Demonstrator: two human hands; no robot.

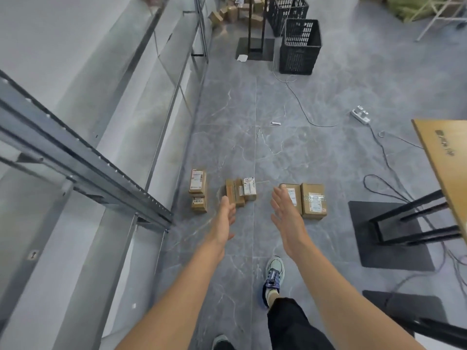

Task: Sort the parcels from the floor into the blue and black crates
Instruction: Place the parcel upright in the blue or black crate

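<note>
Two black plastic lattice crates [300,46] stood far beyond the middle cluster of small brown cardboard parcels [241,192] on the grey marbled floor [252,152]. A grey metal shelving rack [83,160] ran left of that cluster. A white power strip [360,114] and a trailing grey cable [300,104] lay beyond it to the right, and a wooden tabletop [444,157] stood further right. A stack of labelled brown boxes [198,190] lay just left of the cluster, and a pair of larger brown boxes [312,200] just right. Both hands were empty, fingers spread straight. The left hand [226,218] overlapped the cluster's near left corner, and the right hand [286,213] reached beside its right, across the larger pair.
</note>
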